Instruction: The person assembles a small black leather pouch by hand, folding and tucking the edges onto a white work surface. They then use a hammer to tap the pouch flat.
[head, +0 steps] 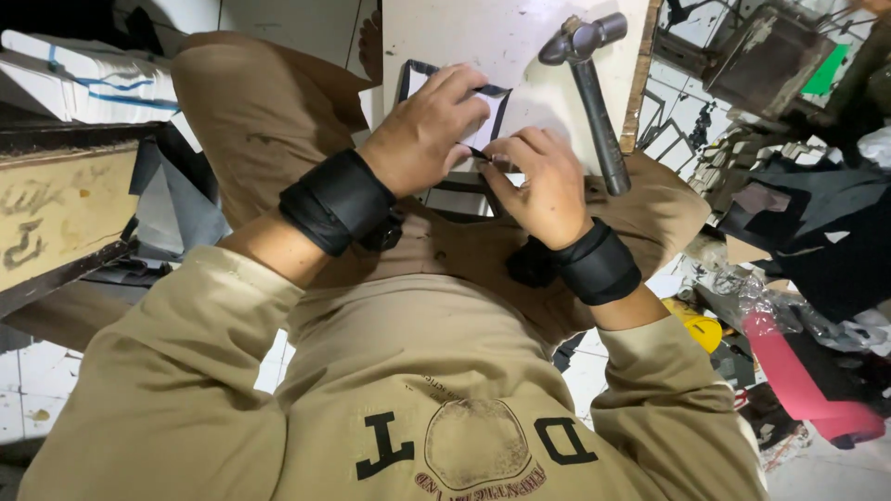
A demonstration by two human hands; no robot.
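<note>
Looks like small craft workshop to me, floor-level setup. Hammer (587,74) lying on scuffed white work board (520,46) top centre. Cut dark material scraps (817,213) piled right of frame, stacked white sheets (83,79) upper left, worn tiled floor (28,371) lower left.
</note>
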